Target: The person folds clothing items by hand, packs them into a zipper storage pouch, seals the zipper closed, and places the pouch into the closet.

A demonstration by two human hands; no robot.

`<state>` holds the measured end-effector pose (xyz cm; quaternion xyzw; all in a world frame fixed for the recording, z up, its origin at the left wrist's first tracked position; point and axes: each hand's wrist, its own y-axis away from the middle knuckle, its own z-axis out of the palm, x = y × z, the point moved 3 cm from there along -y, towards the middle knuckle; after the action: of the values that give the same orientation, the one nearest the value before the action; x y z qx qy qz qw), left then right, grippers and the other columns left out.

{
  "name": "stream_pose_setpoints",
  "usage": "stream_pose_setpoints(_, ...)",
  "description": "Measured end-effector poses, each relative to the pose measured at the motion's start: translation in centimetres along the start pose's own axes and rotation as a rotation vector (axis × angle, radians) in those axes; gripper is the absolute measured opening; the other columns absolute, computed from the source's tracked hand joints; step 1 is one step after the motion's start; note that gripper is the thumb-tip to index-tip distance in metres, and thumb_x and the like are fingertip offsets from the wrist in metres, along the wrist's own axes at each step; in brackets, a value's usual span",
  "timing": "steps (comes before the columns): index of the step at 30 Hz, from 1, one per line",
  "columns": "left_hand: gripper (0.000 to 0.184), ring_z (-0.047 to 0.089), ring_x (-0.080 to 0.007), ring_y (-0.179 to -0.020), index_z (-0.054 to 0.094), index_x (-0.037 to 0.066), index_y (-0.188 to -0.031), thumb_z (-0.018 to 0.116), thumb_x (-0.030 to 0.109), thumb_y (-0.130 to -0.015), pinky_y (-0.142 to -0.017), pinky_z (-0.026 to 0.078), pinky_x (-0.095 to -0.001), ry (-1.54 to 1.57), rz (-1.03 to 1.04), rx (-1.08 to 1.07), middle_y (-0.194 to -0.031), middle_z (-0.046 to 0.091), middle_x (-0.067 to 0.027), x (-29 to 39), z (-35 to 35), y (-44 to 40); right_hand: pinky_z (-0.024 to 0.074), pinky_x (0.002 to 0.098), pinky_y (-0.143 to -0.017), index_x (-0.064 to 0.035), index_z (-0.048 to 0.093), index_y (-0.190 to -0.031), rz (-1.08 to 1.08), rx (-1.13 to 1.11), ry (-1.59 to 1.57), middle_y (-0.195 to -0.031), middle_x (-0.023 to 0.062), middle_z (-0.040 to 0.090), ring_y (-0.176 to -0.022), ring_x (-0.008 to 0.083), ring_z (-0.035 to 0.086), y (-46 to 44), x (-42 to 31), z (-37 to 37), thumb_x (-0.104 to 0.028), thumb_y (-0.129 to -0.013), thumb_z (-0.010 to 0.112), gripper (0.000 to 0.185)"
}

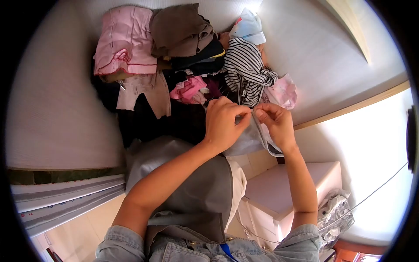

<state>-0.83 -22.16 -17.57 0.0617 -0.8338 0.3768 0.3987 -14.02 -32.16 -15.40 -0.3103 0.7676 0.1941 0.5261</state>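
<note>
Denim sleeves [124, 244], hands [224, 124] [279, 126] at fabric edge [262, 132]

- You wear a faded grey-blue denim shirt [172, 253] with paler stitched seams across the front.
- Your left sleeve [120, 245] is rolled to about the elbow in a thick, creased fold.
- Your right sleeve [301, 241] is turned up likewise.
- You have a small brass-coloured button [192, 242] at your chest.
- Your left hand [224, 124] and right hand [279, 124] are bare, as are your forearms [303, 183].
</note>
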Motion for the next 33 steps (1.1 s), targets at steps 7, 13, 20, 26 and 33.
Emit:
stream_pose_setpoints(7, 0.008, 0.054, -0.0215, -0.073, 0.070, 0.009, -0.075, 0.070, 0.014, -0.069, -0.067, 0.044, -0.0333, 0.204, -0.179, -0.018, -0.068, 0.065, -0.0027, -0.9, 0.6, 0.9, 0.0508, 0.0248, -0.069, 0.0034, 0.064, -0.096, 0.046, 0.014, -0.196, -0.078, 0.0045, 0.063, -0.073, 0.0123, 0.063, -0.4, -0.9, -1.3, -0.017, -0.088, 0.064, 0.022)
stream_pose_setpoints(13, 0.011, 0.054, -0.0189, -0.074, 0.071, 0.007, -0.082, 0.072, 0.012, -0.072, -0.066, 0.045, -0.0301, 0.156, -0.115, -0.022, -0.071, 0.064, -0.0042, -0.4, 0.4, 1.0, 0.0479, 0.0230, -0.065, 0.0023, 0.065, -0.093, 0.051, -0.004, -0.145, -0.076, 0.0025, 0.063, -0.068, 0.0091, 0.057, 0.0, 0.0, 0.0, -0.019, -0.087, 0.066, 0.022)
stream_pose_setpoints(20, 0.010, 0.053, -0.0192, -0.074, 0.070, 0.007, -0.080, 0.071, 0.012, -0.071, -0.067, 0.045, -0.0302, 0.120, -0.134, -0.025, -0.070, 0.063, -0.0030, -0.2, 0.4, 1.1, 0.0470, 0.0219, -0.064, 0.0011, 0.066, -0.093, 0.116, -0.048, -0.152, -0.077, 0.0002, 0.062, -0.068, 0.0059, 0.055, 0.1, 0.6, 0.6, -0.018, -0.087, 0.066, 0.020)
stream_pose_setpoints(26, 0.010, 0.052, -0.0188, -0.074, 0.070, 0.007, -0.078, 0.071, 0.013, -0.070, -0.068, 0.043, -0.0308, 0.101, -0.162, -0.044, -0.069, 0.064, -0.0021, -0.1, 0.4, 1.0, 0.0482, 0.0216, -0.065, 0.0013, 0.066, -0.094, 0.168, -0.044, -0.196, -0.077, 0.0004, 0.063, -0.069, 0.0059, 0.056, 0.1, 0.7, 0.5, -0.018, -0.087, 0.066, 0.021)
stream_pose_setpoints(33, 0.009, 0.052, -0.0186, -0.074, 0.069, 0.007, -0.077, 0.071, 0.012, -0.070, -0.068, 0.043, -0.0308, 0.110, -0.192, -0.017, -0.070, 0.064, -0.0019, 0.0, 0.6, 1.2, 0.0478, 0.0213, -0.063, 0.0024, 0.066, -0.093, 0.118, -0.054, -0.178, -0.076, 0.0009, 0.063, -0.067, 0.0065, 0.056, 0.1, 0.7, 0.6, -0.016, -0.087, 0.065, 0.020)
